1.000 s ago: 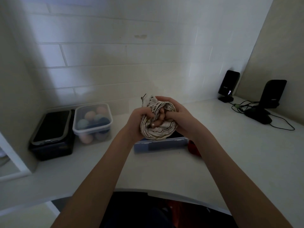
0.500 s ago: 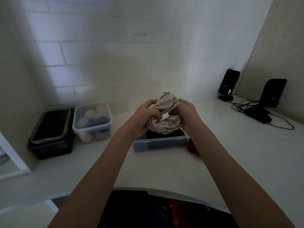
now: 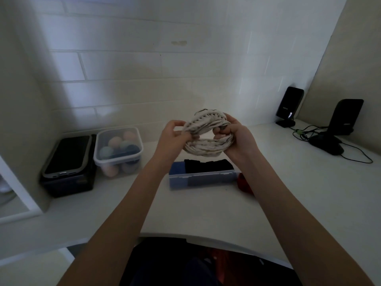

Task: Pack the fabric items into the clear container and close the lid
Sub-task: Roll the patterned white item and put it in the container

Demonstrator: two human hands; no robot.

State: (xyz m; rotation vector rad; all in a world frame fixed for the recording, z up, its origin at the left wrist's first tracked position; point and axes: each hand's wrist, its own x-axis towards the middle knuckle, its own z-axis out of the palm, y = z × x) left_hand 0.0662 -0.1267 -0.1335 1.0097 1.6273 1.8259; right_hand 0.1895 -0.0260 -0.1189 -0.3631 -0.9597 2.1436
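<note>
A white fabric item with thin dark stripes [image 3: 206,148] is rolled into a ring and held in the air above the counter. My left hand [image 3: 172,139] grips its left side and my right hand [image 3: 237,137] grips its right side. Below it, the clear container [image 3: 206,178] stands open on the white counter, holding a blue fabric item [image 3: 178,168] at its left end and black fabric [image 3: 208,165] beside it. A red fabric item [image 3: 244,183] lies on the counter just right of the container, partly hidden by my right forearm. No lid is visible.
A lidded clear tub of pastel balls [image 3: 118,150] and a black box with a dark lid [image 3: 69,166] stand at the back left. Two black speakers [image 3: 289,106] [image 3: 346,118], a dark mouse [image 3: 327,145] and cables sit at the back right. A tiled wall backs the counter.
The bunched striped fabric has been turned and stretched wider between my hands into an open ring, and lifted slightly; the container's contents now show below it.
</note>
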